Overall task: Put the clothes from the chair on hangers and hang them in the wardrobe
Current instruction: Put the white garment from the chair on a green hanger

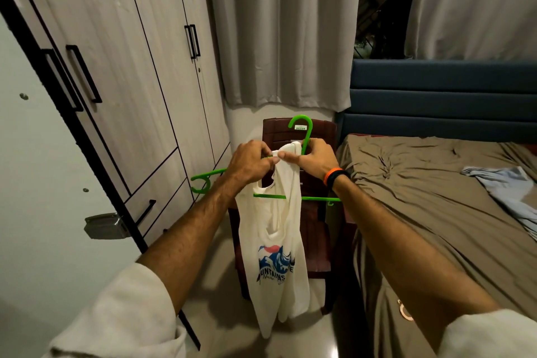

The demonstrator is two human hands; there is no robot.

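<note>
A white sleeveless top (274, 241) with a blue mountain print hangs from a green plastic hanger (305, 131) held in the air in front of the dark brown chair (316, 229). My left hand (250, 163) pinches the top's shoulder strap against the hanger's left arm. My right hand (315, 158) grips the hanger near the base of its hook, with the thumb on the fabric. The hanger's lower bar shows behind the cloth. The wardrobe (122, 67) stands at the left with its doors closed.
A bed (436, 197) with a brown sheet fills the right side, with a pale blue garment (505, 183) lying on it. Grey curtains (284, 32) hang behind the chair. An open white door (35, 154) with a metal latch is at the near left.
</note>
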